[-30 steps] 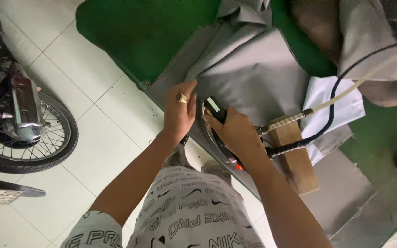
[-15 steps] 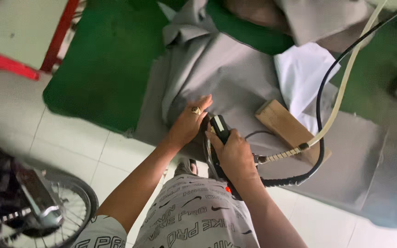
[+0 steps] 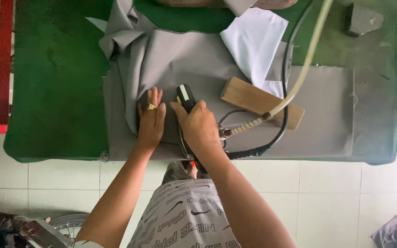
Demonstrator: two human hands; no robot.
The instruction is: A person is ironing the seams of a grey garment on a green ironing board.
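The grey cloth (image 3: 180, 59) under the left hand (image 3: 151, 120) is a smooth, matt woven fabric, folded in soft creases at its upper edge. The iron (image 3: 185, 98) gripped by the right hand (image 3: 200, 127) has a glossy black plastic handle. Its black cable (image 3: 286, 92) looks like smooth rubber, and the beige hose (image 3: 306, 64) is matt, with a coiled metal spring sleeve at its lower end. The wooden block (image 3: 260, 102) is bare, pale and unvarnished. The white cloth (image 3: 253, 39) is thin and matt. The green table cover (image 3: 56, 92) looks felt-like and slightly rough. The floor tiles (image 3: 336, 193) are glossy white ceramic.
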